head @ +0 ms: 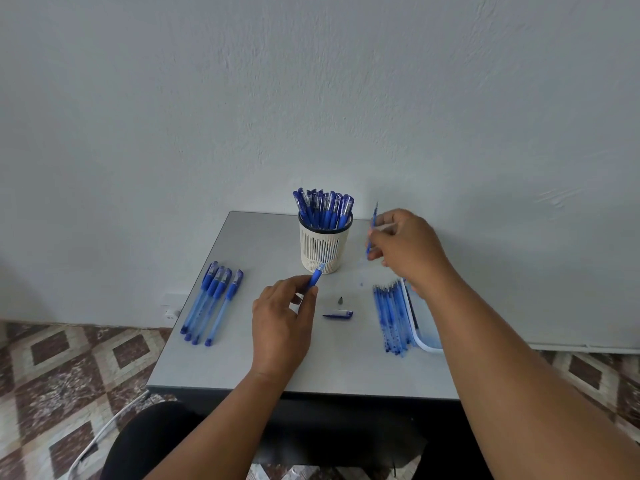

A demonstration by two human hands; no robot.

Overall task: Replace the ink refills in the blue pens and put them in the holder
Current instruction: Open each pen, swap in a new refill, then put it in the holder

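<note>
My left hand (282,313) grips a blue pen barrel (316,276) whose open end points up toward the holder. My right hand (403,247), raised at the table's back right, pinches a thin blue ink refill (373,223) held nearly upright. A cream slotted holder (325,245) at the back middle is packed with several capped blue pens (323,207). A pen cap (338,314) and a small dark tip piece (340,300) lie between my hands. Several capped blue pens (211,303) lie in a row at the left. Several loose refills (393,320) lie at the right.
A white tray (424,337) sits at the table's right edge, partly hidden by my right forearm. The small grey table (242,358) stands against a pale wall. Patterned floor tiles and a white cable (100,434) lie to the left below.
</note>
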